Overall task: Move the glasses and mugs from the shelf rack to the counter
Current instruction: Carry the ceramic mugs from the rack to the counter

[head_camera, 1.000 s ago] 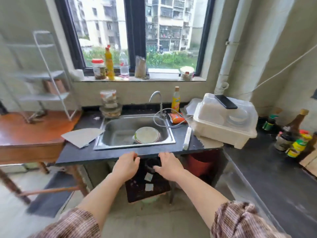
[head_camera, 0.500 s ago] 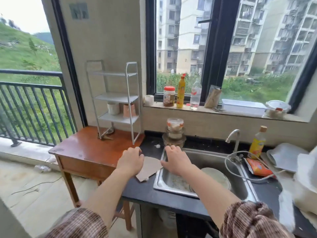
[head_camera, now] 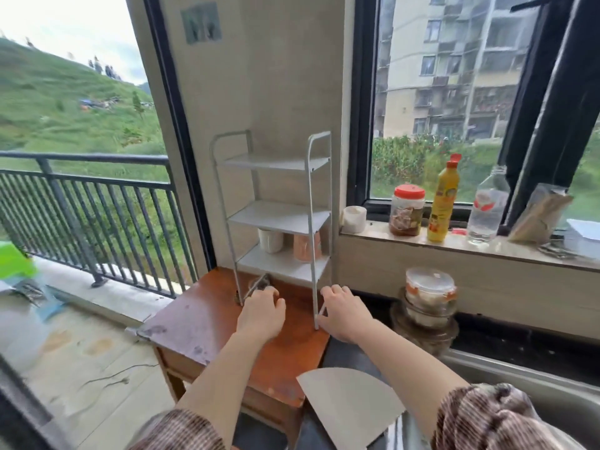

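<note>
A white three-tier shelf rack stands on a brown wooden table against the wall. On its lowest shelf sit a white mug and, right of it, a copper-coloured mug. A clear, blurred object lies on the table under that shelf. My left hand hovers before the rack's front left leg, fingers loosely curled, holding nothing. My right hand is at the front right leg, just touching or beside it, also with nothing in it. The dark counter begins right of the table.
A grey paper sheet lies on the counter's near edge beside the steel sink. Stacked plastic containers stand behind the sink. The windowsill holds a white cup, a jar, a yellow bottle and a water bottle. A balcony railing is at the left.
The view has swung left from the sink to the shelf rack. Both hands, held in the same pose, are now over the wooden table at the rack's front legs.
</note>
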